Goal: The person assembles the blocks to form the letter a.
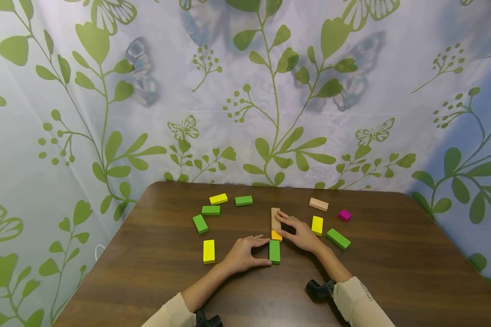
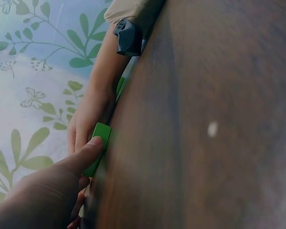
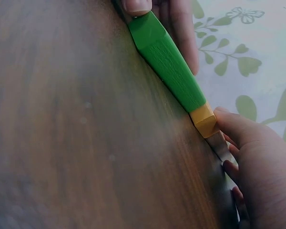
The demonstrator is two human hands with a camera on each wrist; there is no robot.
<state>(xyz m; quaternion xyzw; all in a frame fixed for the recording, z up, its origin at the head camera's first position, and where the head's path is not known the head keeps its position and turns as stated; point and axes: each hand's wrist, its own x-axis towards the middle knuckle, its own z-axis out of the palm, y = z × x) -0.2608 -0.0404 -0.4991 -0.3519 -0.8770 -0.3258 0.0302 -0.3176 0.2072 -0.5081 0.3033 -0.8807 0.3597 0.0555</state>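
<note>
A green block [image 1: 274, 252], an orange block [image 1: 276, 235] and a long tan block [image 1: 275, 219] lie end to end in a row on the table. My left hand [image 1: 245, 254] holds the green block, its thumb at the near end and its fingers along the left side; the left wrist view shows that thumb on the block's end. From the right, my right hand [image 1: 302, 232] reaches over the row. Its thumb touches the orange block [image 3: 204, 120], while its extended fingers rest at the tan block.
To the left lie a yellow block [image 1: 209, 251], a green block [image 1: 200, 224] and several more farther back. On the right are a yellow block [image 1: 317, 225], a green block [image 1: 338, 239], a tan block [image 1: 318, 204] and a magenta block [image 1: 345, 215]. A patterned curtain [image 1: 237, 113] hangs behind the table.
</note>
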